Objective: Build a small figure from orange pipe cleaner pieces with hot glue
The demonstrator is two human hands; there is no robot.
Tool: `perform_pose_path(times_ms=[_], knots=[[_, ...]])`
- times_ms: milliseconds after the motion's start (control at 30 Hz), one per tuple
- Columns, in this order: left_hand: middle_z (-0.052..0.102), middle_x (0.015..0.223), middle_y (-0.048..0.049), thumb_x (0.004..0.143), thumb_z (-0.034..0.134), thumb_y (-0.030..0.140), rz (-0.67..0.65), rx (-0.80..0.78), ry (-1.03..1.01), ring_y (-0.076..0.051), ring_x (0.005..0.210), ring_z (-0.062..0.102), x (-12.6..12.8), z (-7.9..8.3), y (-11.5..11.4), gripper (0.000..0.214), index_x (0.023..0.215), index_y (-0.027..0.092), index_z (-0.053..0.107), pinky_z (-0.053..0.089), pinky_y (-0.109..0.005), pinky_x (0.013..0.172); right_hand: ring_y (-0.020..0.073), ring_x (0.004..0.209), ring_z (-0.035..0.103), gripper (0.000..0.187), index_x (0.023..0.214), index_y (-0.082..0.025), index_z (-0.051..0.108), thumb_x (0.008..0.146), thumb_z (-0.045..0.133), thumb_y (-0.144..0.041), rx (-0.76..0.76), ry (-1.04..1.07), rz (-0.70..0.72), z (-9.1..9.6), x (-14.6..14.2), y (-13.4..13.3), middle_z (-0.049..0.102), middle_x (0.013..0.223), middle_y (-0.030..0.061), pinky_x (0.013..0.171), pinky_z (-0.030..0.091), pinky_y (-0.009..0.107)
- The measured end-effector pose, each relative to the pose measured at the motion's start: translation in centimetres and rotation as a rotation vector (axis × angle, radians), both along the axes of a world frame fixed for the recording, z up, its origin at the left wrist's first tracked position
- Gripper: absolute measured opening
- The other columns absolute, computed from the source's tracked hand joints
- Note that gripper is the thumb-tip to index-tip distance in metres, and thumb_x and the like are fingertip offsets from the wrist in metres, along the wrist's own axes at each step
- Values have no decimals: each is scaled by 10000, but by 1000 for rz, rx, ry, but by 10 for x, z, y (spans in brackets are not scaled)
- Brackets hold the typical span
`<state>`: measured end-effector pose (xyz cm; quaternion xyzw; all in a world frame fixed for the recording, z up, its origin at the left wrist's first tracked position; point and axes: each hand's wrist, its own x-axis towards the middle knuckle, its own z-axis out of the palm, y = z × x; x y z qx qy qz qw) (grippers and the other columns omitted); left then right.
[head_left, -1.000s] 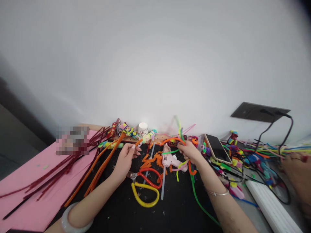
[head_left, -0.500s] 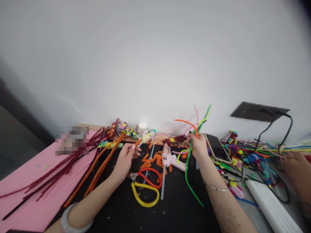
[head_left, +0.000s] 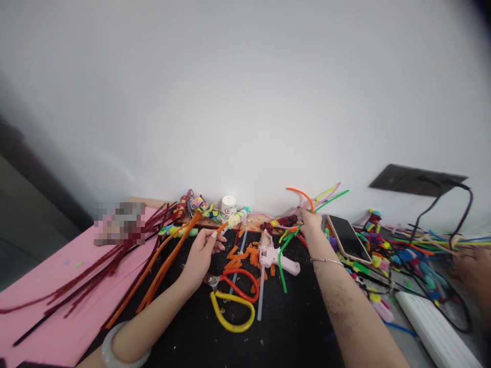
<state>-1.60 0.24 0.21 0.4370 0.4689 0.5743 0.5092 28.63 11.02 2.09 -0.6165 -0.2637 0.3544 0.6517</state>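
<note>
My left hand [head_left: 201, 253] is closed, thumb and fingers pinching an orange stem of a small pale-yellow and mint fuzzy figure [head_left: 235, 220]. Further right, my right hand [head_left: 311, 224] has its fingers bent around several pipe cleaners. Among these are an orange pipe cleaner [head_left: 301, 191] curving up and a green pipe cleaner [head_left: 283, 266] hanging down. Just below the hands lie a pink glue gun [head_left: 276, 257], short orange pieces [head_left: 249, 255] and scissors [head_left: 235, 301] with one red and one yellow handle. My right fingertips are partly hidden.
Dark red pipe cleaners [head_left: 111, 260] lie across a pink board [head_left: 42, 301]. A white cup [head_left: 229, 205] stands by the wall. At right are a phone [head_left: 348, 237], a white power strip [head_left: 435, 327], hanging black cables [head_left: 412, 230] and another person's hand [head_left: 473, 266].
My right hand has lowered the pipe cleaners toward the back of the table, and they now lean more flatly. The long green one has swung left. My left hand keeps its pinch.
</note>
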Motion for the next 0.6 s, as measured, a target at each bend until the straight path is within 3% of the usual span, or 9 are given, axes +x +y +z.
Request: perform_pose_path(times_ms=[67, 133, 233, 333, 433, 600], knots=[[638, 790, -25, 787, 566, 435, -2, 1, 1, -128, 626, 575, 0, 0, 0, 271, 790, 166, 540, 457, -272, 640, 197, 888, 610, 299, 1124, -136, 547, 881, 569, -308, -75, 53, -38, 4, -2, 2, 599, 1076, 83, 731, 534, 383], [638, 784, -22, 788, 565, 434, -3, 2, 1, -126, 624, 576, 0, -1, 0, 269, 791, 167, 541, 456, -269, 635, 211, 1008, 579, 330, 1198, -164, 522, 905, 536, -316, -102, 85, -62, 9, -4, 1, 548, 1198, 82, 833, 504, 419], [638, 783, -22, 794, 563, 427, -11, 11, -3, -124, 622, 576, 0, -1, 0, 260, 800, 168, 540, 457, -266, 632, 163, 760, 613, 232, 1045, -127, 557, 861, 584, -266, -67, 110, -105, 20, -9, -4, 614, 964, 66, 636, 535, 326], [634, 789, -19, 803, 555, 421, -17, 28, -10, -119, 609, 568, 0, 0, -1, 251, 805, 171, 528, 459, -270, 633, 67, 403, 412, 110, 769, -182, 474, 802, 574, -216, 53, 114, -153, 37, -14, -16, 466, 590, -67, 349, 348, 183], [625, 784, -13, 807, 546, 420, -21, 31, -14, -112, 591, 558, 2, 2, -3, 250, 808, 173, 511, 458, -268, 621, 43, 362, 329, 158, 689, -210, 385, 833, 450, -224, 206, 123, -174, 61, -20, -31, 349, 536, -99, 313, 241, 146], [622, 793, -16, 824, 534, 399, -55, 11, -8, -106, 598, 557, 3, 0, -3, 236, 809, 166, 508, 453, -254, 618, 55, 403, 416, 253, 612, -211, 285, 835, 403, -225, 312, 188, -35, 104, -48, -48, 379, 525, -80, 390, 385, 159]])
